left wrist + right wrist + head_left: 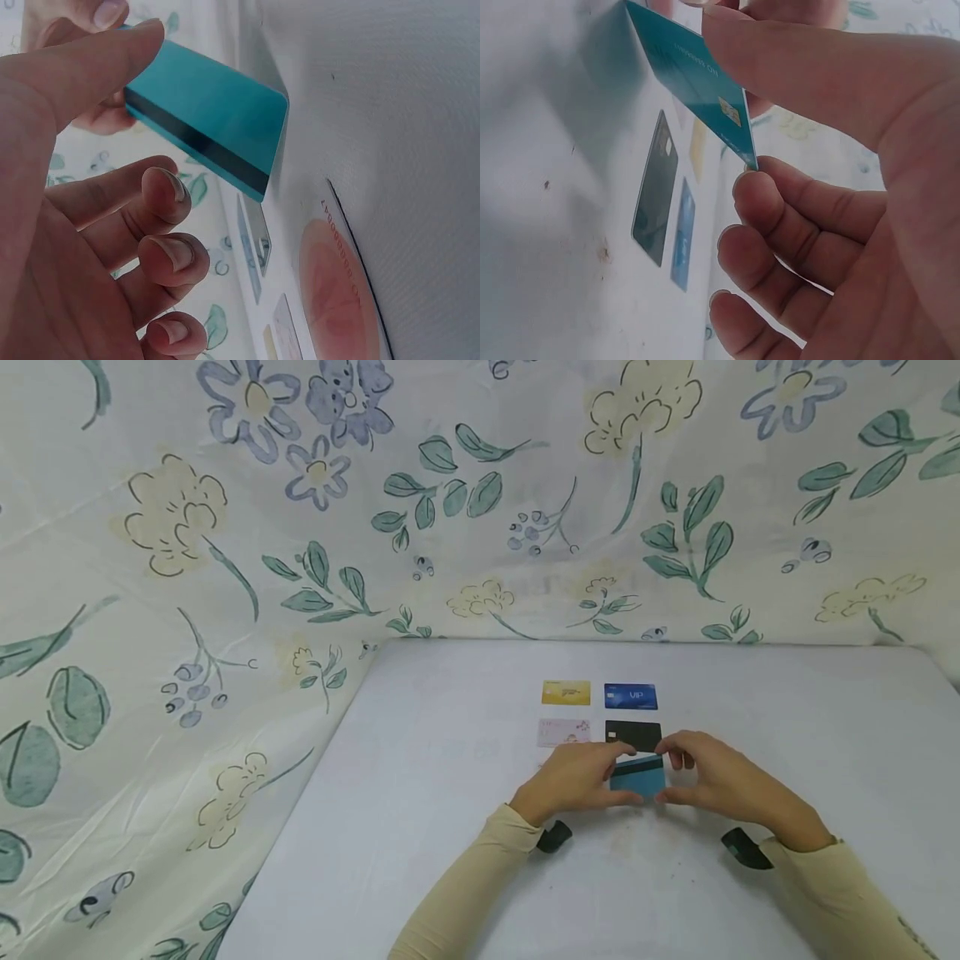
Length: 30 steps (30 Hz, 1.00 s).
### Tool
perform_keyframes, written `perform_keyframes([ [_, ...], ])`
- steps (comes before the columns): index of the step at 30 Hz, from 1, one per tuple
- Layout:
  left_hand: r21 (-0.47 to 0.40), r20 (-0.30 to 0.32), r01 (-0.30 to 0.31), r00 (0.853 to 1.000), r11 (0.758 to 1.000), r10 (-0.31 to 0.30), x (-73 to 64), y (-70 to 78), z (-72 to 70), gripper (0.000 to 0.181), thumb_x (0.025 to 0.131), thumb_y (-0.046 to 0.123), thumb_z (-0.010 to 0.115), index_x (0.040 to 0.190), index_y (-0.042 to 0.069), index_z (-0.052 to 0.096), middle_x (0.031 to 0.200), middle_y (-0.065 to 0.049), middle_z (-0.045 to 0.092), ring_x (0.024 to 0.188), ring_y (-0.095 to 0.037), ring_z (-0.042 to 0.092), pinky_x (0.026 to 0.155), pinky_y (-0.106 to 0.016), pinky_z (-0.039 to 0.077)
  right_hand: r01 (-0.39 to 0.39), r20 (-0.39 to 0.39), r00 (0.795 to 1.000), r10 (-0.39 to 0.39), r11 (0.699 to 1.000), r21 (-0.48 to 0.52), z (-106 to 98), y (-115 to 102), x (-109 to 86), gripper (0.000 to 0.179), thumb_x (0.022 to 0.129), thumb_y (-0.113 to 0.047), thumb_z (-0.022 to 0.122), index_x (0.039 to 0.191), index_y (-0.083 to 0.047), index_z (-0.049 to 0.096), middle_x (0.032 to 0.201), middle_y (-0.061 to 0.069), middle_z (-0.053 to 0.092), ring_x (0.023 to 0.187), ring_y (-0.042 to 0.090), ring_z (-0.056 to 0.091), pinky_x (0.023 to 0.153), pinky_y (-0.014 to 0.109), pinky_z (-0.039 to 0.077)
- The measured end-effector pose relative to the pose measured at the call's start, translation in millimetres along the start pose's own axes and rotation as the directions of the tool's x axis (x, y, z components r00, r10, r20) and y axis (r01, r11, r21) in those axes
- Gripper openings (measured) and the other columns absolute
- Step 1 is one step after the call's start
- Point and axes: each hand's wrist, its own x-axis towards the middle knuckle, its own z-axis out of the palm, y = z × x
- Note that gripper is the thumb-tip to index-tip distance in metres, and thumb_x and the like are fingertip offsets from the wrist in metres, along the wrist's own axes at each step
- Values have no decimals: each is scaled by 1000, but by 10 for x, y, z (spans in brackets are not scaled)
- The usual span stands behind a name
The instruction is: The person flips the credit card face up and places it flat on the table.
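A teal bank card with a black stripe is tilted up off the table between both hands. My right hand pinches it by its right end, thumb at the lower edge and index finger at the upper corner. My left hand is at the other side; its thumb overlaps a card corner in the left wrist view, while its fingers stand apart from the card. The chip side of the teal card shows in the right wrist view. Beneath the left hand lies a card with a salmon circle, hidden in the head view.
Behind the hands lie a black card, a pale pink card, a yellow card and a blue VIP card, in two rows on the white table. A floral cloth hangs behind and at the left.
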Motion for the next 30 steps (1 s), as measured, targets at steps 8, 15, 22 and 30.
perform_keyframes([
  [8, 11, -15, -32, 999, 999, 32, -17, 35, -4, 67, 91, 58, 71, 143, 17, 58, 89, 10, 62, 72, -1, 52, 59, -11, 36, -5, -21, 1000, 5, 1000, -11, 4, -69, -7, 57, 77, -36, 91, 119, -7, 65, 94, 1, 57, 89, 17, 52, 70, 24, 44],
  [15, 20, -32, -37, 999, 999, 38, -26, 52, -5, 66, 91, 57, 73, 142, 19, 58, 89, 10, 62, 73, -1, 52, 60, -10, 35, 3, -33, 999, -3, 1000, -5, 9, -110, -16, 59, 77, -39, 91, 120, -8, 66, 96, 1, 59, 92, 17, 53, 73, 26, 46],
  [22, 29, -37, -39, 998, 999, 40, -27, 61, -14, 65, 90, 57, 73, 142, 19, 58, 86, 11, 60, 71, -1, 51, 58, -11, 34, 10, -51, 999, -10, 1000, -8, 19, -127, -20, 59, 76, -39, 92, 120, -9, 66, 94, -2, 58, 91, 15, 52, 73, 26, 46],
  [30, 27, -37, -38, 999, 999, 39, -33, 68, -26, 65, 90, 56, 73, 141, 19, 58, 85, 10, 60, 70, -1, 50, 57, -11, 33, 24, -60, 998, -25, 1000, -12, 23, -135, -20, 61, 75, -39, 92, 121, -8, 66, 94, -3, 57, 90, 14, 51, 72, 26, 45],
])
